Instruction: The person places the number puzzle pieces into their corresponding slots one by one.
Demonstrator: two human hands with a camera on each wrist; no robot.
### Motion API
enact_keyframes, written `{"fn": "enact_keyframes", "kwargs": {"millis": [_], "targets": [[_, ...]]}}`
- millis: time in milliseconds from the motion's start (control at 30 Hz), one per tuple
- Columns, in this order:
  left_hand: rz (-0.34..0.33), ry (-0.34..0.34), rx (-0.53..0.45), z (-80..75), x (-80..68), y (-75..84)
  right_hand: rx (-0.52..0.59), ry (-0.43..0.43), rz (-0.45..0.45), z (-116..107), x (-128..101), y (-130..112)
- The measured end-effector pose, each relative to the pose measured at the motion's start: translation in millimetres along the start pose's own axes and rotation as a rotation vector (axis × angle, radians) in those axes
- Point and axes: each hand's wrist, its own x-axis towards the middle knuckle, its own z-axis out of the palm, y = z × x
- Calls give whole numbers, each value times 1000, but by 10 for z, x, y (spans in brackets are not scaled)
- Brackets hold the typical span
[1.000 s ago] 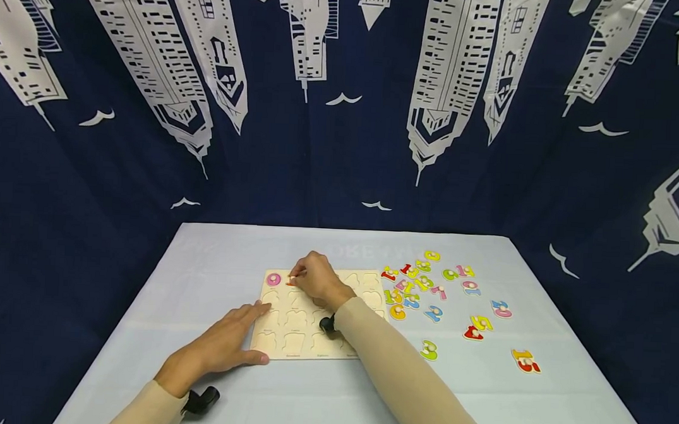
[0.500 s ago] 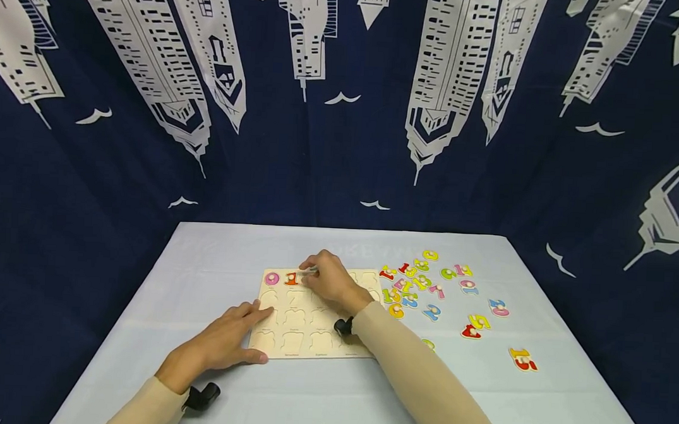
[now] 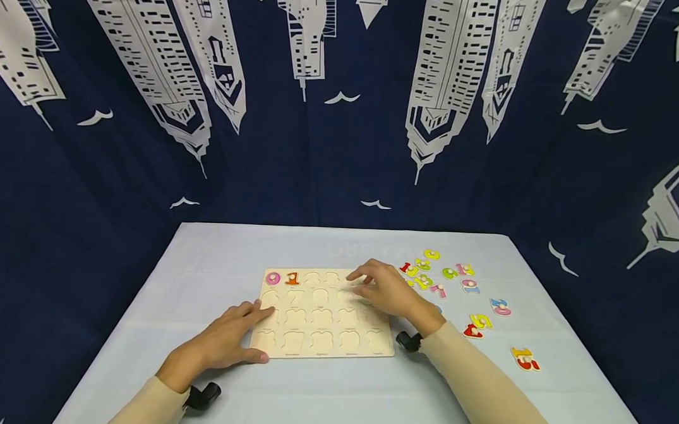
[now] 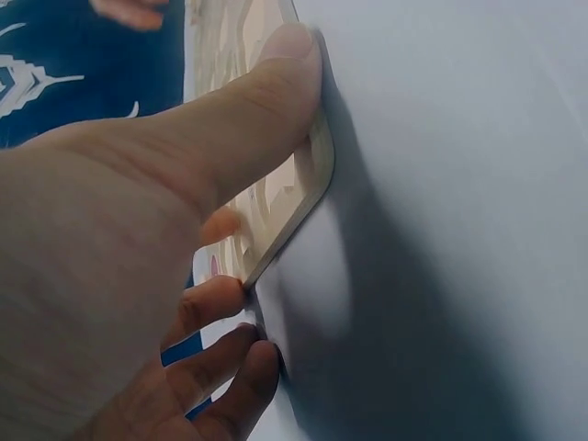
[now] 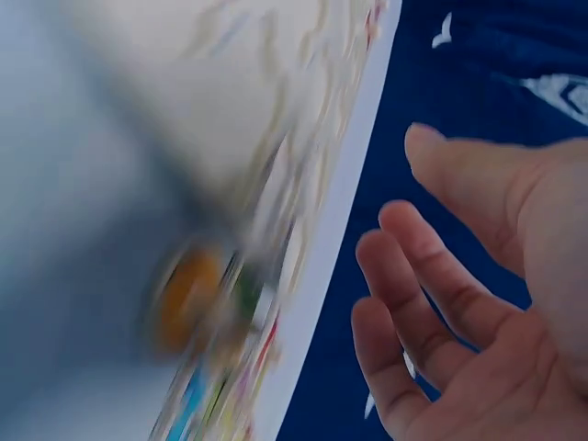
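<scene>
My left hand rests at the left edge of a pale wooden number puzzle board, thumb at the near corner and fingers along the side. In the left wrist view the thumb lies over the board's edge. My right hand hovers over the board's right side, fingers loosely spread and holding nothing, as the right wrist view also shows. A pink 0 piece and a red-orange 1 piece sit in the first two recesses of the top row. The other visible recesses hold no piece.
Several colourful number pieces lie scattered on the white table right of the board, including a yellow 15 piece, a blue and pink piece and a red piece. Some are hidden behind my right hand and forearm. A dark blue printed cloth hangs behind.
My right hand has let go of the 1 piece, which now lies in its recess, and has moved right across the board. The left hand stays at the board's left edge.
</scene>
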Motion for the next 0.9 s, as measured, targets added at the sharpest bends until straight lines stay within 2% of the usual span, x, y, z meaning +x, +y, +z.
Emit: {"fn": "enact_keyframes", "kwargs": {"millis": [200, 433, 700, 900], "targets": [[0, 4, 7, -9, 15, 3, -44, -13, 56, -363, -560, 335], [-2, -1, 9, -26, 11, 18, -67, -5, 103, -621, -1030, 548], [0, 2, 8, -45, 16, 16, -15, -59, 87, -615, -1357, 638], [1, -11, 7, -15, 16, 2, -43, 25, 182, -588, -1426, 697]]}}
